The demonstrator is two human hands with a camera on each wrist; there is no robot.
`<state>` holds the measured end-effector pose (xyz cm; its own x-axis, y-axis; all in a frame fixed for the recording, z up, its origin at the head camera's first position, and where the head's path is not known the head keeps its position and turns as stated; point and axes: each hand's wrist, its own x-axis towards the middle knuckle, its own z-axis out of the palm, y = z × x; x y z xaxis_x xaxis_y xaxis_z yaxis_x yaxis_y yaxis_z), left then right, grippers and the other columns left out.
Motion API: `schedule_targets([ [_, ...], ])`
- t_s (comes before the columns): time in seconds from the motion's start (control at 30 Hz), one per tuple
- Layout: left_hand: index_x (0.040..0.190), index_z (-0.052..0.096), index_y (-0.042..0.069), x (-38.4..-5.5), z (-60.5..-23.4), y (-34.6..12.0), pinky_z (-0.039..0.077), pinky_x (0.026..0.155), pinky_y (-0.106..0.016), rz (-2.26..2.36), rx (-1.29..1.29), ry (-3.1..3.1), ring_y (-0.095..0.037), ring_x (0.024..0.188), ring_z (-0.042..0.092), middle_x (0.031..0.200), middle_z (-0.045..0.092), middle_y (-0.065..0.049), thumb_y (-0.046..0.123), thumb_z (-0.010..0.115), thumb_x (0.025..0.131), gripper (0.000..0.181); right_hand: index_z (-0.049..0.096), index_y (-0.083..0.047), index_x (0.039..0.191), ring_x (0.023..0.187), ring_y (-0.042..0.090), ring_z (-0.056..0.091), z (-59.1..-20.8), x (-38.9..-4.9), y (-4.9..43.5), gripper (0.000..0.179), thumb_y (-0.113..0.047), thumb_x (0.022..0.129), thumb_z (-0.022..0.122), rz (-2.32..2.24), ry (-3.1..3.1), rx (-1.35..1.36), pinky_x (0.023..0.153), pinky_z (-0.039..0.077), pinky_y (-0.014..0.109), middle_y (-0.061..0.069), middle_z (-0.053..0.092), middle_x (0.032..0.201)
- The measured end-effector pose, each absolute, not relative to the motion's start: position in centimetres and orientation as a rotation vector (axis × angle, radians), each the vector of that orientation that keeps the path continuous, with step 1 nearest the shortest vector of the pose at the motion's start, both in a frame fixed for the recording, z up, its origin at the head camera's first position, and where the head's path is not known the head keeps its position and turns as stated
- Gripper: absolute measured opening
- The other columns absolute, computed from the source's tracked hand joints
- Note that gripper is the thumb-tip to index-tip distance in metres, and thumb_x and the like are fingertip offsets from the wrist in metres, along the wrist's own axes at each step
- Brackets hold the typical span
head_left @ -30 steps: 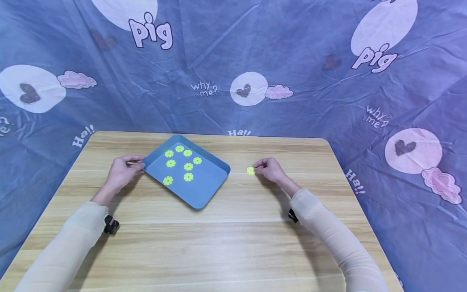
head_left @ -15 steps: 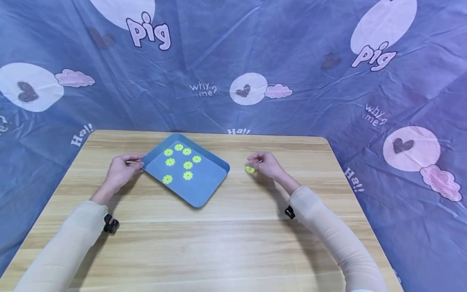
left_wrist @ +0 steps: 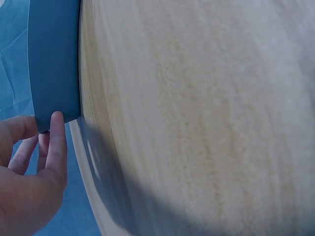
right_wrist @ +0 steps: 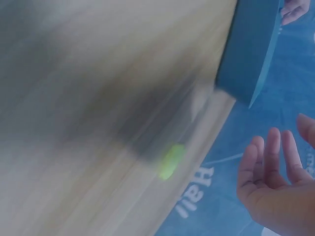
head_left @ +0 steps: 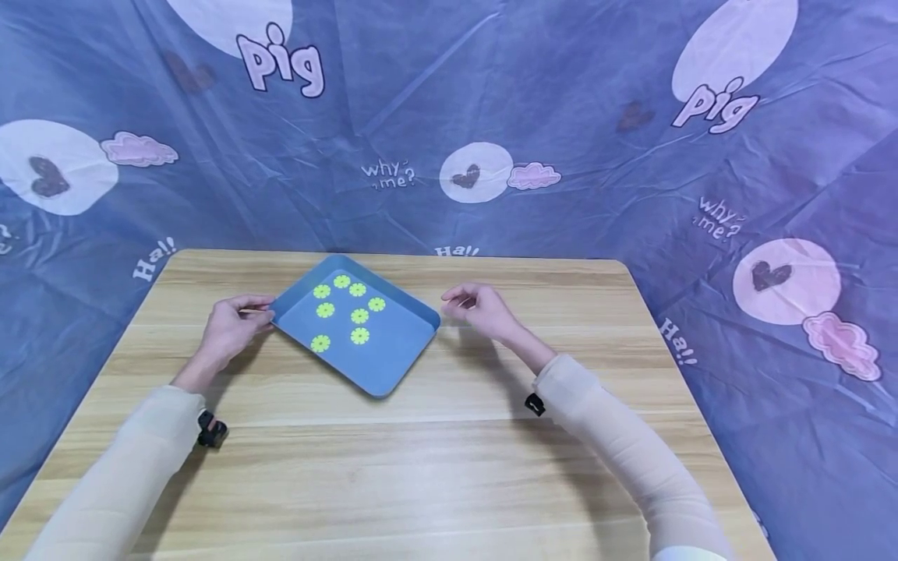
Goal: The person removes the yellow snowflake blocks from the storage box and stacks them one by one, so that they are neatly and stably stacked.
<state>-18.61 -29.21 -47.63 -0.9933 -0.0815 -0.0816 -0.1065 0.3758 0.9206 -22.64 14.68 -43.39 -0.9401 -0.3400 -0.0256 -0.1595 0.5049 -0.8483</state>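
Patterned blue cloth (head_left: 393,117) is hanging behind the tabletop (head_left: 435,483), and on the wood a blue tray (head_left: 389,366) is lying with one corner toward me. My left hand (head_left: 231,323) is pinching the tray's left corner; my right hand (head_left: 484,310), fingers parted and holding nothing, is hovering near its right corner. Eight yellow-green flower pieces (head_left: 359,316) are lying in the tray; a blurred green piece (right_wrist: 171,161) is showing against the tabletop near my right hand, touching it or not I cannot tell

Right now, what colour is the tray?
Plain blue; the tray shows best in the head view.
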Motion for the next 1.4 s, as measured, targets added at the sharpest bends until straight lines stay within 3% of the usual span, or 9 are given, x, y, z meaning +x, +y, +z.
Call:
schedule_targets([
  [0.23, 0.140, 0.057, -0.016, -18.3, -47.8, -29.1, 0.067, 0.080, -0.015, 1.732, -0.185, 2.588, 0.011, 0.080, 0.066, 0.091, 0.061, 0.020, 0.000, 0.063, 0.102, 0.042, 0.072, 0.003, 0.122, 0.090, 0.025, 0.070, -43.5, -22.2, 12.2, 0.032, -0.012, 0.094, 0.077, -1.423, 2.569, -0.583, 0.077, 0.061, 0.021, 0.019, 0.076, 0.106],
  [0.4, 0.140, 0.057, -0.015, -18.0, -47.7, -28.8, 0.067, 0.080, -0.015, 1.719, -0.209, 2.588, 0.010, 0.080, 0.066, 0.094, 0.062, 0.015, 0.001, 0.064, 0.102, 0.042, 0.072, 0.002, 0.124, 0.094, 0.029, 0.072, -44.0, -21.8, 10.8, 0.035, -0.015, 0.094, 0.079, -1.334, 2.643, -0.721, 0.084, 0.066, 0.032, 0.018, 0.077, 0.109],
  [0.6, 0.141, 0.058, -0.014, -18.0, -47.5, -28.8, 0.067, 0.080, -0.015, 1.699, -0.213, 2.598, 0.011, 0.079, 0.065, 0.099, 0.063, 0.010, 0.002, 0.064, 0.102, 0.042, 0.073, -0.002, 0.126, 0.102, 0.027, 0.071, -44.6, -21.5, 9.2, 0.036, -0.019, 0.095, 0.080, -1.221, 2.706, -0.782, 0.092, 0.064, 0.036, 0.014, 0.077, 0.115],
  [1.2, 0.140, 0.057, -0.016, -17.9, -47.6, -28.8, 0.067, 0.080, -0.015, 1.723, -0.216, 2.577, 0.010, 0.079, 0.066, 0.089, 0.063, 0.020, 0.001, 0.063, 0.101, 0.043, 0.072, -0.011, 0.129, 0.111, 0.021, 0.068, -47.5, -21.3, 5.7, 0.036, -0.030, 0.099, 0.076, -0.939, 2.728, -1.019, 0.098, 0.061, 0.036, 0.006, 0.073, 0.120],
  [1.4, 0.140, 0.057, -0.016, -17.9, -47.6, -28.8, 0.068, 0.080, -0.016, 1.733, -0.207, 2.579, 0.010, 0.079, 0.066, 0.089, 0.062, 0.021, 0.001, 0.063, 0.101, 0.043, 0.072, -0.017, 0.131, 0.120, 0.022, 0.063, -48.0, -21.2, 4.7, 0.036, -0.035, 0.100, 0.074, -0.780, 2.745, -1.040, 0.106, 0.059, 0.039, 0.002, 0.070, 0.124],
])
